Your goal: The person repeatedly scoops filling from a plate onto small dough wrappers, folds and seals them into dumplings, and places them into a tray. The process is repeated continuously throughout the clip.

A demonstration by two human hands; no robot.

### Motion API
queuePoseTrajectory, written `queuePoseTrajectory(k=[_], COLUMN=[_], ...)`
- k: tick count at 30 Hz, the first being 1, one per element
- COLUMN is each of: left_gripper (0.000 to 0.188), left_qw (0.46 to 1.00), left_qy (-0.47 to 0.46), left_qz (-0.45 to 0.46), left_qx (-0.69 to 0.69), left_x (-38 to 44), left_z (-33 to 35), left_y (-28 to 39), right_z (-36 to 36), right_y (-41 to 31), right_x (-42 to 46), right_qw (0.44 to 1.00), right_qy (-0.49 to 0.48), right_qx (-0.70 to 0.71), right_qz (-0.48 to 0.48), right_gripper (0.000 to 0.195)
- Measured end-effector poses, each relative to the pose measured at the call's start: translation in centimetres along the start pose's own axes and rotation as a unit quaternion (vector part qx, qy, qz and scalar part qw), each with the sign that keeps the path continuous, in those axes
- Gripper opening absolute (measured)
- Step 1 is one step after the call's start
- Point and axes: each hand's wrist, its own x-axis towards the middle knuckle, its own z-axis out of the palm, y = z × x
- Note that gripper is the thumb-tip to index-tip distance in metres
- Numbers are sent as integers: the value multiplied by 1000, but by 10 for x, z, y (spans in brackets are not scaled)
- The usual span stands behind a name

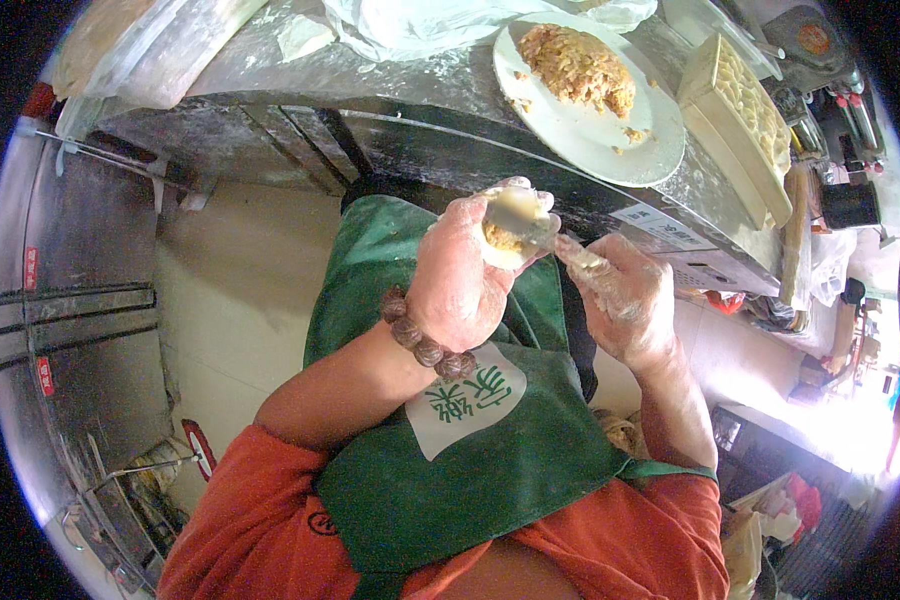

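My left hand (461,270), a beaded bracelet at its wrist, cups a round dough wrapper (504,256) above the apron. A dab of brownish filling (501,237) lies in the wrapper. In my floury right hand (622,296) is a small metal filling spatula (521,212), its blurred blade resting over the filling and its handle mostly hidden by the fingers. Beyond my hands, a white oval plate (649,161) on the counter carries a mound of the same filling (577,71). To its right stands a cream plastic box (735,150) with several pale, shaped dumplings (754,101).
Flour dusts the dark counter (435,86), whose front edge runs just past my hands. Clear plastic sheeting (420,26) lies at the back. A stainless steel cabinet (90,225) stands to the left. Bottles (859,124) crowd the far right. Tiled floor (225,255) shows below.
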Motion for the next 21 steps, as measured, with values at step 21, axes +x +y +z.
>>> queuePoseTrajectory(k=[21], left_gripper=[75], left_qw=[993], left_qy=[-56], left_qz=[-6], left_qx=[101], left_x=[-2], left_z=[-1], left_y=[6], right_z=[-21], right_y=[8], right_x=[-1], right_qw=[999], right_qy=[28], right_qx=[22], right_qz=[-23], right_gripper=[33])
